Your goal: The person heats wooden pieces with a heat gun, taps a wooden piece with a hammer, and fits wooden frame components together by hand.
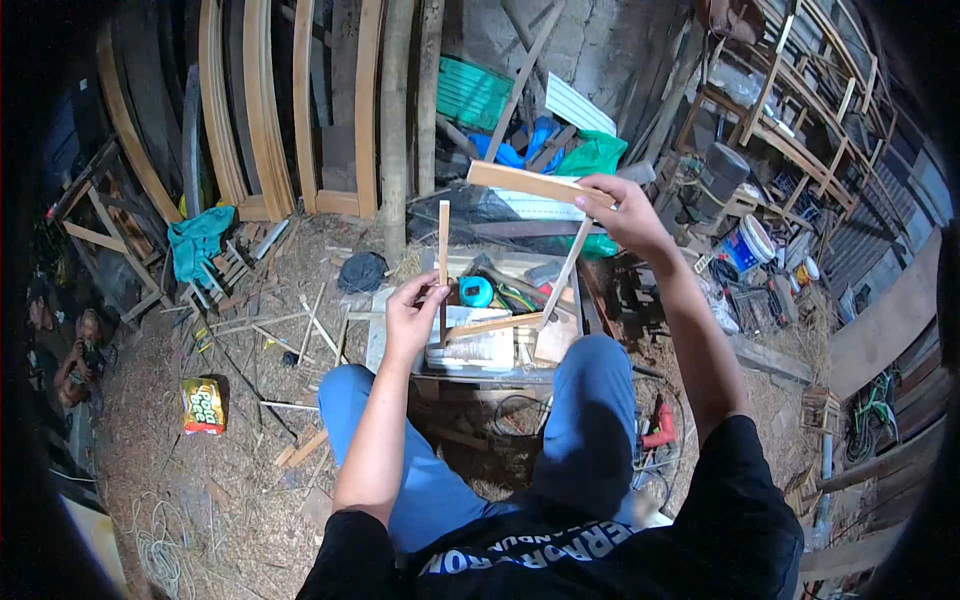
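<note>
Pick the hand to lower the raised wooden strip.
Probably the right: the right hand already holds the raised strip by one end, while the left hand is busy gripping the upright strip.

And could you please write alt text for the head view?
The left hand grips an upright wooden strip; the right hand holds a second strip higher up. A cluttered box stands before the knees, amid scrap wood.
</note>
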Available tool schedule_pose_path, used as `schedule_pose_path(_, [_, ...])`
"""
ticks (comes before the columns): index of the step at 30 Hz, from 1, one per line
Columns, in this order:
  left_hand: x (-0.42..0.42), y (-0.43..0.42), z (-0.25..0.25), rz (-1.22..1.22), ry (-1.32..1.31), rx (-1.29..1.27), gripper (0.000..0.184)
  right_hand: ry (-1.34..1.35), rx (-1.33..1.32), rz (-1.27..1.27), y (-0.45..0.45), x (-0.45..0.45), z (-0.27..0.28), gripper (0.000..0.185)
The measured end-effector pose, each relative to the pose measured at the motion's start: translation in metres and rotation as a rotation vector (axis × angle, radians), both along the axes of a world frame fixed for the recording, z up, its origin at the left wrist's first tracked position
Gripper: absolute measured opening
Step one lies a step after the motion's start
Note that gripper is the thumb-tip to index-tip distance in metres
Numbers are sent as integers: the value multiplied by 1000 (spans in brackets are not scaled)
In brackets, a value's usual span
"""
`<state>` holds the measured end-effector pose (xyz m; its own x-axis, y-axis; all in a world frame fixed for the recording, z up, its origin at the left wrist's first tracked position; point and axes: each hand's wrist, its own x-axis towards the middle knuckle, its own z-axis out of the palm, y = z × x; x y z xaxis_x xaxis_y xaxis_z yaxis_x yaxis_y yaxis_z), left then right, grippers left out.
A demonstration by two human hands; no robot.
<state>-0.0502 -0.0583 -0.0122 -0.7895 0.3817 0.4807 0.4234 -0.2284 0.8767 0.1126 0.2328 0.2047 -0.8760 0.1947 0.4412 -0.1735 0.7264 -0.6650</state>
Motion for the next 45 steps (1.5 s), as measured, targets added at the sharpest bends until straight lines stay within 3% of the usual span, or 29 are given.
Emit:
schedule_pose_path(11, [-1,4,8,-30,-8,12,29,-87,-61,92,5,-12,-6,28])
schedule_pose_path(17, [-3,6,3,-27,-15,26,28,0,248,128,2,-12,-4,25])
schedule_pose_path(21, [-3,3,2,-48,-22,-34,28,2,255,130,-1,-12,-7,27])
schedule_pose_path(24, [0,7,3,-131,-11,59,34,-26,200,99,-5,-11,-7,29])
schedule_pose_path(27, [2,16,19,-177,79,155,37,-33,150,89,-8,-9,-8,30])
schedule_pose_path(30, [7,31,56,-190,-18,332,36,-22,118,108,-10,-4,-8,29])
schedule_pose_path(35, [6,41,100,-200,11,422,27,40,131,181,-6,1,-14,26])
schedule_pose_path(45, [19,44,108,-142,46,375,19,34,119,155,-6,11,-21,25])
